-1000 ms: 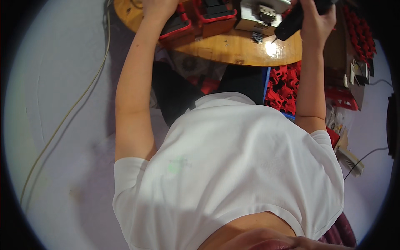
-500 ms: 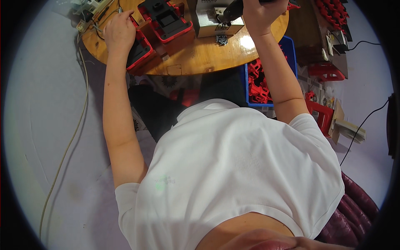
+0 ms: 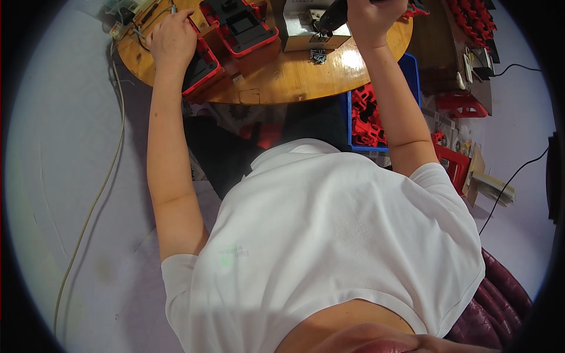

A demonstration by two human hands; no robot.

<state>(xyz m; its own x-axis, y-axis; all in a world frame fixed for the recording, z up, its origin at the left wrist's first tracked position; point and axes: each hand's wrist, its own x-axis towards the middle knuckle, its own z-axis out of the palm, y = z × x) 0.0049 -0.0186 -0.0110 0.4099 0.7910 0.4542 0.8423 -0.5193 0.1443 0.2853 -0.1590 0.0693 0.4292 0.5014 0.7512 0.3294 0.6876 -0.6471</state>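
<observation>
My left hand [image 3: 174, 41] is at the left of the round wooden table [image 3: 276, 82], palm down, beside a red-rimmed black case [image 3: 203, 63]. Its fingers curl under, and whatever they hold is hidden. A second red and black case [image 3: 242, 26] stands just to its right. At the top of the view my right hand [image 3: 374, 22] is closed around a dark tapered power screwdriver [image 3: 334, 19], partly cut off by the frame. The tool's front end is over a cardboard box [image 3: 297, 36]. A small pile of screws [image 3: 318, 56] lies in front of that box.
A blue crate [image 3: 412, 73] of red plastic parts [image 3: 368, 120] stands below the table's right edge. Farther right are a dark cabinet [image 3: 432, 53], red stools [image 3: 462, 105] and more red parts [image 3: 471, 23]. Cables and small items [image 3: 126, 23] crowd the table's far left.
The view has shifted slightly, so the table and its things sit a little farther right and higher. Both hands keep nearly the same pose; the left thumb sticks out more.
</observation>
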